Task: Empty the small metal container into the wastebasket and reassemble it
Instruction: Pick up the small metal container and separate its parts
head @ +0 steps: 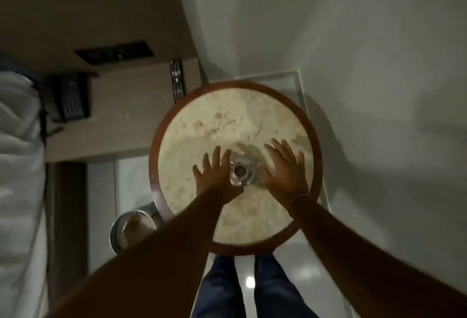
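Head view: small shiny metal container on round marble-topped table, between spread-fingered left hand and right hand; neither grips it.

No text, label, brand or number can be read anywhere. The dark telephone at the left of the frame has a keypad, but its markings are blurred beyond reading. The narrow black remote control at upper centre shows small pale marks, too small and soft to make out.
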A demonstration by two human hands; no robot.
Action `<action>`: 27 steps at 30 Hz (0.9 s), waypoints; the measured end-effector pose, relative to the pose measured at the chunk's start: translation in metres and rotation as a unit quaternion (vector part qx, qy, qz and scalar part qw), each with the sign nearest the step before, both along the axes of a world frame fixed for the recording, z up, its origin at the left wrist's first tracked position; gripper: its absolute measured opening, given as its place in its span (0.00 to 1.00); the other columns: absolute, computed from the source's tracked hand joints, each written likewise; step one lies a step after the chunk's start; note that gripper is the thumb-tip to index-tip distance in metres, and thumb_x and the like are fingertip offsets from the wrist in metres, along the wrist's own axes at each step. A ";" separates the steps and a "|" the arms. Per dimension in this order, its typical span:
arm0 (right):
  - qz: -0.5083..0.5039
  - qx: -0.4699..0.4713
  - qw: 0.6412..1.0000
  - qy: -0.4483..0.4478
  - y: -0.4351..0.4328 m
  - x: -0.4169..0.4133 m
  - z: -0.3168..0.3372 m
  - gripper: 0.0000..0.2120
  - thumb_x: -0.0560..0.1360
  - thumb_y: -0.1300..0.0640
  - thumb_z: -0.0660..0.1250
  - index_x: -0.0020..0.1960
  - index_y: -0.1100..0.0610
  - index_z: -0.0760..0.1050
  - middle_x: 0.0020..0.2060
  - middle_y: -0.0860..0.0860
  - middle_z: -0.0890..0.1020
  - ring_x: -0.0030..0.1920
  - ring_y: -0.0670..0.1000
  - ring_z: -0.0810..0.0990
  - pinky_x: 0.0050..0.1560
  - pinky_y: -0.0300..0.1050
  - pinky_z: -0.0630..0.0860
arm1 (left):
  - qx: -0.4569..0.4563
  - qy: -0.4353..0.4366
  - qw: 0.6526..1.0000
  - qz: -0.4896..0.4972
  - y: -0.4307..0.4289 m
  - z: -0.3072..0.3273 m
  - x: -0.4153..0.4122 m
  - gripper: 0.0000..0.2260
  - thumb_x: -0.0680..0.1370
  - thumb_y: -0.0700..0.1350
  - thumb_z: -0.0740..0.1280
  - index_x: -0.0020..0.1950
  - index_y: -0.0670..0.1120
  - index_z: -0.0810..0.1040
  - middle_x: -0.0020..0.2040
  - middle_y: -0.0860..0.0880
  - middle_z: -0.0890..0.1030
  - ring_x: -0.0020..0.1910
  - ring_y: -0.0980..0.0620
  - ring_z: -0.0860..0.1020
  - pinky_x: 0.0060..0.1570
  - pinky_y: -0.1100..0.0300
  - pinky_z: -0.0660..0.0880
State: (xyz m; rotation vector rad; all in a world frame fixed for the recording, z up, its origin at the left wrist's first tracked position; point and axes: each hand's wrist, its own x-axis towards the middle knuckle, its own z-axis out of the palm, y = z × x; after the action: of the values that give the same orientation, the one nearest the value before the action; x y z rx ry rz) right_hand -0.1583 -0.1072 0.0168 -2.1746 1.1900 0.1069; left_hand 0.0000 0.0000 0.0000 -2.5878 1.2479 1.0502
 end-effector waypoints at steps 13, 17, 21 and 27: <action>-0.135 0.060 0.988 -0.053 0.039 -0.037 -0.084 0.19 0.86 0.55 0.68 0.72 0.64 0.78 0.73 0.62 0.79 0.77 0.60 0.73 0.78 0.61 0.70 | -0.048 -0.058 0.997 -0.032 -0.024 -0.093 -0.025 0.49 0.65 0.57 0.83 0.79 0.51 0.61 0.74 0.44 0.68 0.68 0.38 0.70 0.56 0.39 0.78; -0.214 0.131 0.963 -0.103 0.041 -0.030 -0.090 0.16 0.87 0.56 0.66 0.71 0.63 0.79 0.66 0.59 0.83 0.67 0.54 0.79 0.70 0.52 0.76 | -0.064 -0.039 0.997 0.009 -0.024 -0.090 -0.021 0.50 0.64 0.58 0.83 0.80 0.49 0.62 0.72 0.43 0.69 0.67 0.39 0.70 0.55 0.43 0.80; -0.385 0.362 0.834 -0.156 0.038 -0.006 -0.085 0.22 0.89 0.45 0.60 0.73 0.57 0.79 0.65 0.56 0.86 0.69 0.57 0.83 0.69 0.58 0.80 | -0.122 0.024 0.989 0.075 -0.011 -0.066 -0.029 0.50 0.63 0.59 0.82 0.79 0.49 0.63 0.72 0.44 0.70 0.67 0.41 0.71 0.53 0.43 0.82; -0.399 0.665 0.599 -0.202 0.027 -0.021 -0.075 0.37 0.80 0.27 0.61 0.73 0.55 0.82 0.70 0.59 0.85 0.70 0.59 0.83 0.68 0.57 0.80 | -0.139 0.038 0.989 -0.007 0.017 -0.021 -0.075 0.48 0.63 0.64 0.80 0.77 0.50 0.66 0.67 0.46 0.74 0.61 0.43 0.76 0.50 0.46 0.79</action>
State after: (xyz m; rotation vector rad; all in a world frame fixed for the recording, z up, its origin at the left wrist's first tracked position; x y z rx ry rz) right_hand -0.1790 -0.0803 -0.0585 -0.2277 1.0722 0.0613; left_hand -0.0751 0.0168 -0.0206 -2.7558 1.5293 1.0501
